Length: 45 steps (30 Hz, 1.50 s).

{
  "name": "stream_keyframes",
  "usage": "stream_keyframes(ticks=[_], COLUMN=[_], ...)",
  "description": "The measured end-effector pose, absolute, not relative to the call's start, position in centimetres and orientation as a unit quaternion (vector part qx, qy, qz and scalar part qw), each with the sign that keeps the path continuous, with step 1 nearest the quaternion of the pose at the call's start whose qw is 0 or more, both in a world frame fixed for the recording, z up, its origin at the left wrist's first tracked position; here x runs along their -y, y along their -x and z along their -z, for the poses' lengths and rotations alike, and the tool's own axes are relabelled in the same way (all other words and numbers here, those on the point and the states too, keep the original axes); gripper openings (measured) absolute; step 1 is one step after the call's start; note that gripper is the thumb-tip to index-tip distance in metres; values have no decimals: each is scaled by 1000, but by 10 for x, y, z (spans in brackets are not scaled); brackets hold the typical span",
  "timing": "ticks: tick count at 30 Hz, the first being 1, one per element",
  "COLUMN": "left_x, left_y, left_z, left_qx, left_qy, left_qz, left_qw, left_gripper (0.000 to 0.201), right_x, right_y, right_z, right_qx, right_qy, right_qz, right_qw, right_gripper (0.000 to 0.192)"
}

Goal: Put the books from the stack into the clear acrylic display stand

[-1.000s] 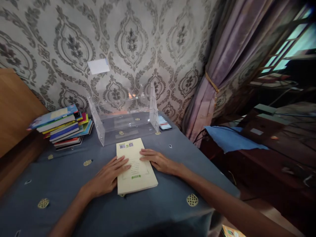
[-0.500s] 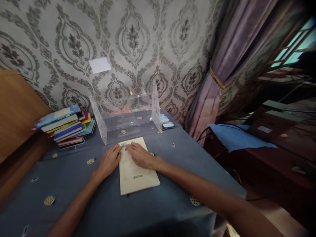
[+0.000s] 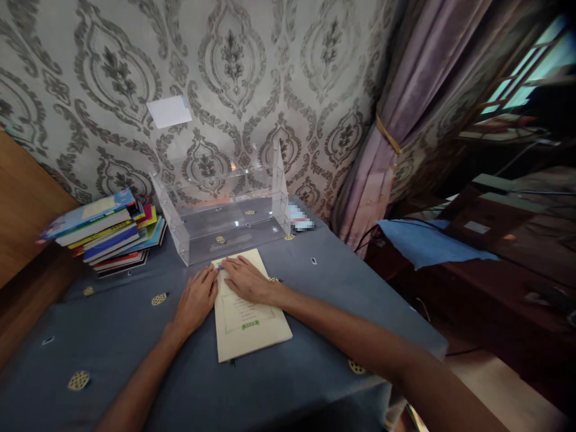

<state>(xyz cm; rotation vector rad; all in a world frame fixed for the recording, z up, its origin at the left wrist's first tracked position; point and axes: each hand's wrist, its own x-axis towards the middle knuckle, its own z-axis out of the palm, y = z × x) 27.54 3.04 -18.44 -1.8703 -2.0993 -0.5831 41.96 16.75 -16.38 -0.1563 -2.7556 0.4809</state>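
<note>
A thin cream-coloured book [image 3: 254, 342] with a green printed frame lies flat on the dark blue tablecloth. My left hand [image 3: 198, 295] rests at its upper left edge, fingers stretched out and partly on the cover. Across the upper part of the cover lies my right hand [image 3: 246, 281], palm down with its fingers extended. The fingertips of both hands are close together near the top of the book and hide some of the print. Just beyond the book stands a clear acrylic rack [image 3: 227, 231] with transparent side panels.
A stack of books [image 3: 110, 231] stands at the left, beside a wooden panel [image 3: 27, 204]. Patterned wallpaper [image 3: 231, 66] backs the table, with a white card [image 3: 170, 111] on it. At the right are a tied purple curtain [image 3: 382, 144] and a blue cloth [image 3: 423, 243].
My right hand has slid slightly left over the top of the cover, nearer my left hand. The camera view has shifted a little, and the book stays flat.
</note>
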Motion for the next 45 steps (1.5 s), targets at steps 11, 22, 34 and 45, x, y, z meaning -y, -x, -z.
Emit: stream_keyframes(ticks=[11, 22, 34, 45], left_x=[-29, -40, -106, -123], left_y=[-276, -273, -289, -300], left_z=[184, 178, 172, 169], left_qx=[730, 707, 662, 619], left_qy=[641, 667, 724, 763], left_qz=[200, 185, 182, 177], left_qw=[128, 144, 70, 60], left_gripper=[34, 33, 40, 51], right_x=[-205, -234, -242, -243], right_y=[-461, -473, -473, -471], right_z=[173, 182, 186, 186], right_qx=[954, 875, 816, 827], right_qy=[121, 157, 162, 163], right_qz=[-191, -384, -481, -462], right_qw=[197, 248, 276, 277], right_gripper=[36, 41, 45, 42])
